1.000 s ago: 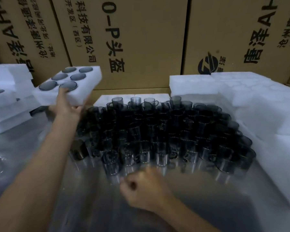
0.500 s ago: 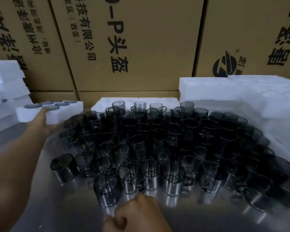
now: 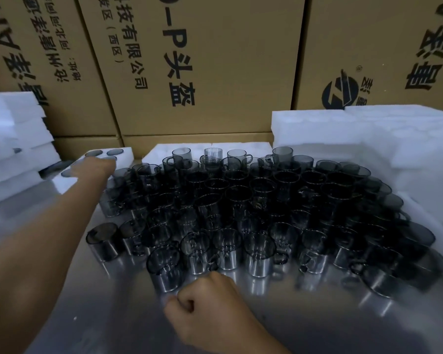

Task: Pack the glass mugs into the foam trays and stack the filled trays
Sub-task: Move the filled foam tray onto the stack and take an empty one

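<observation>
Nearest, the right hand (image 3: 205,300) rests on the steel bench (image 3: 279,325) as a fist, fingers curled on nothing, just in front of the crowd of smoky glass mugs (image 3: 253,208). The left hand (image 3: 94,166) reaches past the crowd's left edge onto a filled foam tray (image 3: 124,153); blur hides how its fingers lie. Left of the crowd sit stacked foam trays (image 3: 16,139), right of it empty foam trays (image 3: 368,134), behind it cardboard boxes (image 3: 215,60)
</observation>
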The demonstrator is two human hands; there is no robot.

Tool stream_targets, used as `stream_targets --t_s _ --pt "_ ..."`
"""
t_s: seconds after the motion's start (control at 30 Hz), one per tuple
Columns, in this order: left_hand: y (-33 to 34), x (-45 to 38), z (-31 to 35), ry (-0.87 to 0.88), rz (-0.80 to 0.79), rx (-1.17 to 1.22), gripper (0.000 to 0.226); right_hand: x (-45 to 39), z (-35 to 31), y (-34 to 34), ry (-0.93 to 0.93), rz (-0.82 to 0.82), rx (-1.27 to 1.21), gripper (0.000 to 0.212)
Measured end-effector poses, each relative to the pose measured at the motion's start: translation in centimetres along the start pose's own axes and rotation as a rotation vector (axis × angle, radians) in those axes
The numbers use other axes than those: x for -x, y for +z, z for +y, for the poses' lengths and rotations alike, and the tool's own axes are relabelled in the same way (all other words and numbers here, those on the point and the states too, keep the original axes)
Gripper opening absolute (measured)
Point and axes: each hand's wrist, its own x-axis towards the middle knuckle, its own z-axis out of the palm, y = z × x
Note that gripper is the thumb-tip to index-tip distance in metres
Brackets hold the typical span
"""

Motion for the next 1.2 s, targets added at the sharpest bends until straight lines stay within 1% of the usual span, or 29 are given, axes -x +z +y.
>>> stream_targets --t_s 0.07,0.13,0.3,0.43,0.53,0.6,0.67,0.7,0.77,0.83,0.87,0.9,0.97,1.0,1.03,1.07,1.1,1.2 --pt "-0.3 2.5 1.1 0.025 0.079 -0.106 0.057 -0.1 0.3 0.2 -0.020 0.003 -0.025 0.056" --pt "-0.4 5.6 1.9 0.151 0.109 -0.064 0.056 0.1 0.4 0.2 -0.032 0.005 -0.032 0.054" --pt "0.1 14.9 2.2 0.557 0.108 0.100 0.059 0.8 0.2 0.0 0.008 0.061 -0.084 0.055" --pt "0.1 21.9 3.0 0.819 0.135 0.121 0.055 2.2 0.1 -1.4 0.089 0.089 -0.159 0.055" --pt "0.3 27.3 4.2 0.987 0.095 0.179 0.053 3.6 0.0 -3.7 0.161 0.124 -0.093 0.051" --pt "0.5 31.0 5.2 1.069 0.053 0.229 0.053 4.6 0.1 -5.9 0.186 0.137 0.033 0.040" --pt "0.6 34.2 6.2 1.099 -0.007 0.294 0.054 5.7 -0.4 -8.7 0.198 0.134 0.179 0.026" --pt "0.7 35.6 6.6 1.094 -0.045 0.329 0.054 6.2 -0.6 -10.3 0.191 0.152 0.238 0.023" --pt "0.8 38.1 7.3 1.078 -0.106 0.391 0.054 7.3 -0.8 -13.7 0.181 0.224 0.351 0.022" --pt "1.1 40.4 7.5 1.045 -0.169 0.450 0.053 8.5 -0.4 -17.3 0.208 0.336 0.528 0.023" --pt "1.3 41.4 7.4 1.018 -0.218 0.479 0.051 9.1 0.0 -19.1 0.262 0.385 0.640 0.025" --pt "1.6 42.4 7.2 0.996 -0.276 0.494 0.050 9.6 0.6 -20.8 0.360 0.407 0.756 0.030" --pt "2.3 44.4 6.7 0.989 -0.389 0.477 0.050 11.0 1.9 -23.9 0.656 0.349 0.933 0.043" --pt "2.6 45.3 6.4 0.997 -0.430 0.456 0.051 11.8 2.6 -25.0 0.798 0.294 0.964 0.048" --pt "2.8 46.0 6.1 1.001 -0.461 0.442 0.051 12.6 3.3 -25.8 0.899 0.245 0.975 0.051" --pt "2.9 46.5 5.8 1.000 -0.483 0.437 0.052 13.4 4.0 -26.1 0.940 0.211 0.997 0.051" --pt "2.9 46.8 5.4 0.996 -0.504 0.435 0.051 14.0 4.7 -26.2 0.931 0.191 1.037 0.048" --pt "2.4 46.9 4.4 0.970 -0.585 0.438 0.048 14.6 5.6 -26.3 0.843 0.214 1.098 0.038"
